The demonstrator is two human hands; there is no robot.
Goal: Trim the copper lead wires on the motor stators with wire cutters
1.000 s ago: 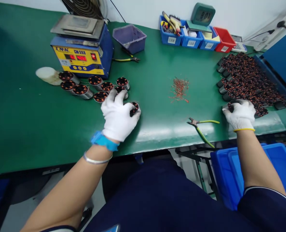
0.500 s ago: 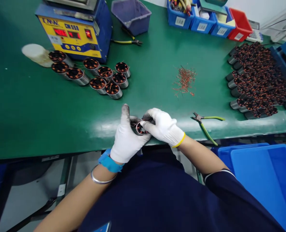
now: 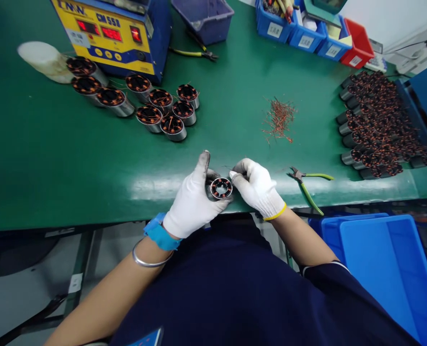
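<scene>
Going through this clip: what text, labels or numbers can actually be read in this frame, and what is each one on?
"CM 558", roughly, with its last digit unsure: front of the blue and yellow machine.
Brand letters to its left: partly cut off, perhaps "CNN", not certain.
Red digit displays on the same panel: lit, too blurred to read.
White labels on the blue bins and the red bin: too small to read.
Nothing readable on the stator that both hands hold.

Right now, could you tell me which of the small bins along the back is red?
The red bin, rightmost in the row; its neighbours are blue.
</scene>
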